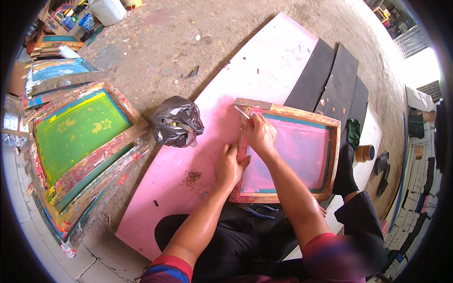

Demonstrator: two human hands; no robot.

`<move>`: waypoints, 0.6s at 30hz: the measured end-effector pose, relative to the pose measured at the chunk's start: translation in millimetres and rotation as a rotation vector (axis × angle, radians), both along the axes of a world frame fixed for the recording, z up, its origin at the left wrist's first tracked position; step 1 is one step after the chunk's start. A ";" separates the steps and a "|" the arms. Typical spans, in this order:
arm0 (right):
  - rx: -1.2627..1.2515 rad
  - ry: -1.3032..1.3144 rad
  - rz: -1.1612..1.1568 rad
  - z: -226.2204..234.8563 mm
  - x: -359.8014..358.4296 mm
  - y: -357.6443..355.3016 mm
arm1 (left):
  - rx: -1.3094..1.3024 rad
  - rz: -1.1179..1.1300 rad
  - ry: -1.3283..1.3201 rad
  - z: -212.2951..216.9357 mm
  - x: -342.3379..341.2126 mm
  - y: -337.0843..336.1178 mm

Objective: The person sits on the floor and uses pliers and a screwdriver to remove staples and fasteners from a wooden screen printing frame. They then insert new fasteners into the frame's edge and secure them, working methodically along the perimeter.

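Observation:
A wooden screen-printing frame (330, 123) with pink mesh and teal edging lies on a pink board (264, 70) on the ground. My left hand (229, 166) presses flat on the frame's left rail, fingers together. My right hand (260, 134) is closed on a thin metal tool (242, 112), its tip at the frame's upper left corner.
A stack of paint-stained wooden frames (78, 141), the top one with green mesh, lies at the left. A crumpled black plastic bag (177, 121) sits beside the board. Black sheets (337, 85) lie behind the frame. A tape roll (364, 153) rests at the right. More frames and a white bucket (107, 10) are far left.

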State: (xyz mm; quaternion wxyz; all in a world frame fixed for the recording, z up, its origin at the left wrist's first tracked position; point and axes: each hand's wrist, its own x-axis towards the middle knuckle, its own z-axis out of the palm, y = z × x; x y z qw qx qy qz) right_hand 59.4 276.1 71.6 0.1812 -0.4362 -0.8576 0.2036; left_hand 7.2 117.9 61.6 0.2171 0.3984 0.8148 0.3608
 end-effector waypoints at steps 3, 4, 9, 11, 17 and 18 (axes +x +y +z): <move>-0.080 -0.023 0.012 6.1 17.2 -21.3 | 0.019 -0.002 -0.014 -0.1 0.4 0.5; -0.102 -0.021 0.014 7.9 23.4 -30.5 | 0.021 -0.004 -0.020 1.0 -0.1 0.5; -0.221 0.044 0.008 18.7 44.0 -64.5 | 0.006 0.046 -0.039 -13.7 -0.6 0.3; -0.298 0.057 -0.049 9.3 51.3 -59.3 | 0.086 0.072 -0.050 -10.1 0.1 2.0; -0.536 0.287 -0.091 13.8 46.5 -48.8 | 0.320 0.048 -0.177 13.5 -9.3 4.9; -0.558 0.347 -0.079 12.8 46.1 -48.2 | 0.376 0.035 -0.154 11.8 -10.5 6.1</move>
